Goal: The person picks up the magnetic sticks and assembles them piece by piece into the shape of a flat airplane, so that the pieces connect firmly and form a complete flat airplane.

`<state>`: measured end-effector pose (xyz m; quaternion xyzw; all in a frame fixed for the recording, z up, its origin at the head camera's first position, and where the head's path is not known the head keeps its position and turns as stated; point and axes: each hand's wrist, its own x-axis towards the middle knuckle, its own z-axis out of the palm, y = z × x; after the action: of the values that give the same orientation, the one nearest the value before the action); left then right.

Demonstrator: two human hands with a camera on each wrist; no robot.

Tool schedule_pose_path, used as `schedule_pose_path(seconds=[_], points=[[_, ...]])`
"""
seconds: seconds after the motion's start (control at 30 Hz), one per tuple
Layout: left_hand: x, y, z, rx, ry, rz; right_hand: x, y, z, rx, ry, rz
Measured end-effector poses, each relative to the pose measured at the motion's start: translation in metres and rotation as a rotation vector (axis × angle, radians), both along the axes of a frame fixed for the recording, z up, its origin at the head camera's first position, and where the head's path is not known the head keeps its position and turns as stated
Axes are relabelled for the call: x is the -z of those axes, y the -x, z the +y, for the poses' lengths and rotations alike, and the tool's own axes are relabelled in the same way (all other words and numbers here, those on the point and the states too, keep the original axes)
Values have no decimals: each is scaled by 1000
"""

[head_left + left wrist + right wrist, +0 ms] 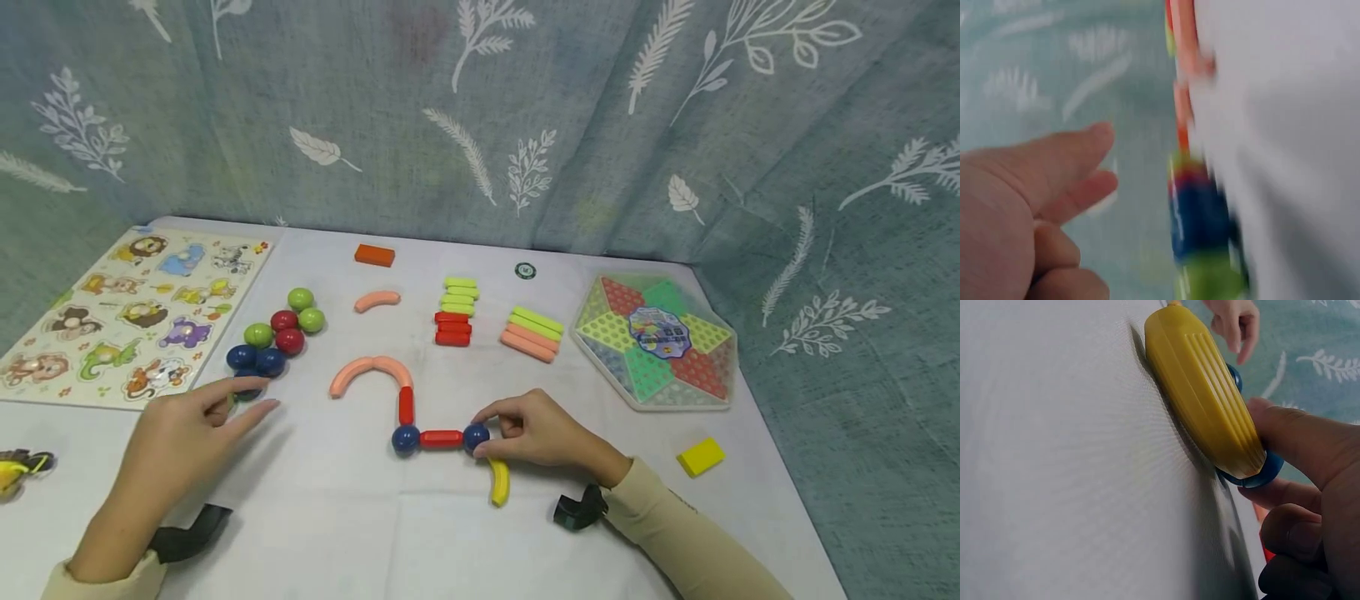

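My right hand [536, 429] pinches a blue ball [476, 438] between thumb and fingertips at the right end of a joined shape. That shape runs through a red rod [442, 438], a second blue ball [406, 439], an upright red rod [406, 406] and curved pink rods [371, 364]. A curved yellow rod [499, 482] extends from the pinched ball towards the front; the right wrist view shows this rod [1204, 394] close up. My left hand [187, 425] hovers beside the dark blue balls [255, 358], thumb and forefinger apart, holding nothing. It partly hides the nearest balls.
Red and green balls [289, 342] lie at left beside an animal puzzle board [135, 317]. Short rods [453, 328], longer rods [531, 333], a pink curved rod [377, 301] and an orange block [374, 255] lie farther back. At right are a hexagonal game board [652, 342] and yellow block [701, 457].
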<state>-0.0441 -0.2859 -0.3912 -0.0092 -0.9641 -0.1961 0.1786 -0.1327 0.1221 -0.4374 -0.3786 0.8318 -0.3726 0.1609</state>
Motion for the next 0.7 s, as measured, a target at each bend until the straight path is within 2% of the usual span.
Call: schedule_pose_path(seconds=[0.13,0.23,0.4,0.53,0.7], points=[[1,-7,-37,-165,43,0,1,-1,2,2,5,5],[3,-9,-52,-241,57,-70,3,-3,7,27,41,29],[13,-8,-58,-270,27,-207,7,-13,25,60,129,25],[20,-6,-56,-262,-4,-257,8,-23,39,40,159,27],[25,-8,-54,-264,-33,-274,7,-26,43,-51,133,-11]])
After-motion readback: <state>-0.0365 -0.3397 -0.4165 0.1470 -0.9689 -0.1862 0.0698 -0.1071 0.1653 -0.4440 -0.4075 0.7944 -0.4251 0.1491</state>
